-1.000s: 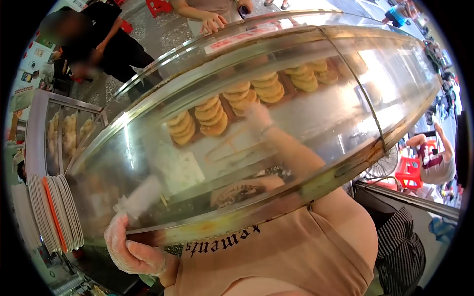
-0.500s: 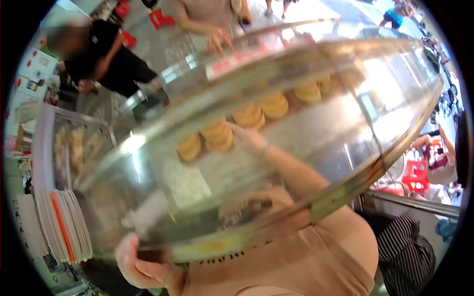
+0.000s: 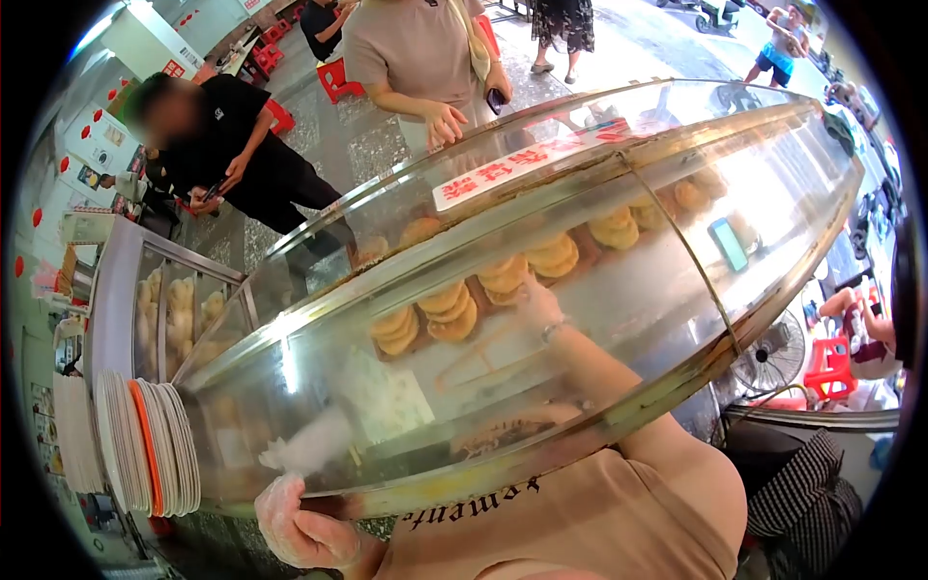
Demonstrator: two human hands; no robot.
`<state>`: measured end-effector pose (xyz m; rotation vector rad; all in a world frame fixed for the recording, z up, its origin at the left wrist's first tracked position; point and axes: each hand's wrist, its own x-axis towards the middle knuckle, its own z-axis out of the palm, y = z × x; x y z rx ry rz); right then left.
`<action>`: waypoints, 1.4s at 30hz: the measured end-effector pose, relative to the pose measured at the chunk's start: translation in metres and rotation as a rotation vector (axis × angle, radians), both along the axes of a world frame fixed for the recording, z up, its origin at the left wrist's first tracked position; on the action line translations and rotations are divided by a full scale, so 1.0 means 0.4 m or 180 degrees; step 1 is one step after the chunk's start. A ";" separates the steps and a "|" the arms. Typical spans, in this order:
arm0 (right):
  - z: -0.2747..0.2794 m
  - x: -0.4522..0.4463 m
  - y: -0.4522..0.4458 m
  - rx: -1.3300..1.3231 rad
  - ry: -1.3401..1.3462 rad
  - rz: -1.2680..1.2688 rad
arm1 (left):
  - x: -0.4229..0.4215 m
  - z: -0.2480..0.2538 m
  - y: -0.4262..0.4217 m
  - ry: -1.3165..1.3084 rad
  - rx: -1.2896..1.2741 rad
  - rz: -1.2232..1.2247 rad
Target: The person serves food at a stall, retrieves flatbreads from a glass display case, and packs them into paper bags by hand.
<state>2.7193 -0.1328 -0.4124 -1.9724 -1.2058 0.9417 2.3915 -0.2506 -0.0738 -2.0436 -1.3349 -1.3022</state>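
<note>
L hand, in thin clear glove, at lower L edge of glass case; fingers bent, bunched near the edge. Whitish crumpled shape seen thru glass just beyond fingertips; can't tell if held, or if it's a reflection. Grip on edge also unclear.

R hand inside case, seen thru glass, bracelet on wrist. Fingers extended to pastries, at a middle stack; contact likely but blurry, can't tell if grasping or just touching.

Pastries: round, golden, overlapping in short stacks, in a row on brown tray along far side of case floor. Pale sheet lies nearer, L of R hand. Teal rectangle shows at R part of glass, poss. a reflection.

Red/white sign on upper far part of case. Plates stand on edge in a stack at L end, 1 orange plate among them. Cabinet w/ more food behind plates.

Far side: person in lt. top, 1 hand by case edge, other w/ dark phone; person in black w/ phone at L. Fan + red stool at R.
</note>
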 end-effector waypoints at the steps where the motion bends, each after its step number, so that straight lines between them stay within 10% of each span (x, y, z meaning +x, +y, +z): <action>1: 0.001 0.009 0.005 0.0007 -0.0141 -0.0223 | 0.001 -0.001 -0.001 -0.0017 -0.0014 0.0005; 7: 0.245 -0.186 -0.101 0.0447 -0.0164 0.2367 | -0.005 0.007 -0.018 -0.0031 -0.0056 -0.0011; 12: 0.111 -0.170 0.032 -0.0496 0.0467 0.0581 | 0.002 0.010 -0.003 -0.0048 -0.0024 -0.0119; 15: -0.001 -0.101 0.004 0.0386 0.0001 0.0515 | -0.004 0.001 0.005 -0.0075 -0.0005 -0.0168; 25: 0.005 -0.015 -0.026 -0.0565 0.0243 -0.0112 | -0.008 -0.007 0.004 -0.0093 0.0162 -0.0177; 30: -0.019 -0.020 0.013 0.0129 0.2908 -0.1702 | 0.002 -0.003 0.002 -0.0105 0.0105 -0.0152; 42: -0.058 0.141 -0.015 0.0730 0.2019 -0.1323 | 0.007 -0.011 0.010 -0.0204 0.0165 -0.0122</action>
